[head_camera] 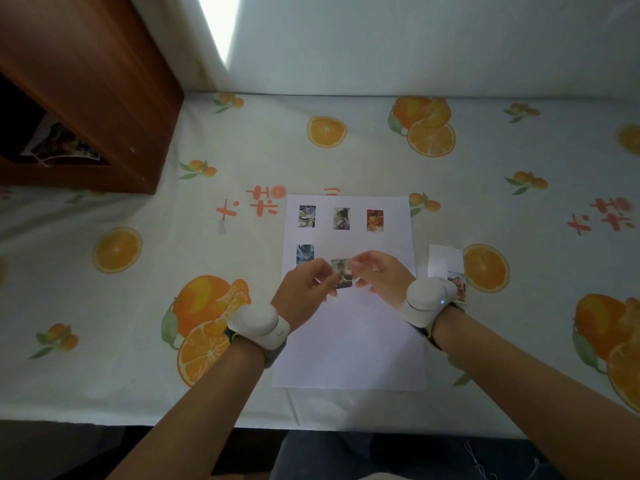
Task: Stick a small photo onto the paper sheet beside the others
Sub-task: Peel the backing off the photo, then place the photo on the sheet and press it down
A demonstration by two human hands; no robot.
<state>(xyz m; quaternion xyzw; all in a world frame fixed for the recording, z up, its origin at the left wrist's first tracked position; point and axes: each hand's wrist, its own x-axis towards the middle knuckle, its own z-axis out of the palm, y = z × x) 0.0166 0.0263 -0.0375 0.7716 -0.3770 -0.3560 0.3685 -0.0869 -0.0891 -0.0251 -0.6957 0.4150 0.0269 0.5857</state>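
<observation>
**A:** Bare forearms come in low, white bands on both wrists. What's each grip on?

**B:** Left hand [304,285] and right hand [377,273] both pinch the small glossy rectangular photo [342,273], held over the white paper sheet [349,341] beside the blue stuck photo [305,255].

**A:** Room?

**B:** Sheet's lower half is bare. Orange-print cloth surface [242,140] is open all round; wooden cabinet [104,81] far left.

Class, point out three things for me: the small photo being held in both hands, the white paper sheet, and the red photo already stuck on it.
small photo [342,273], head view, its visible middle between the fingertips.
paper sheet [349,344], head view, bare lower half.
red photo [375,220], head view, its centre, top row right.
</observation>
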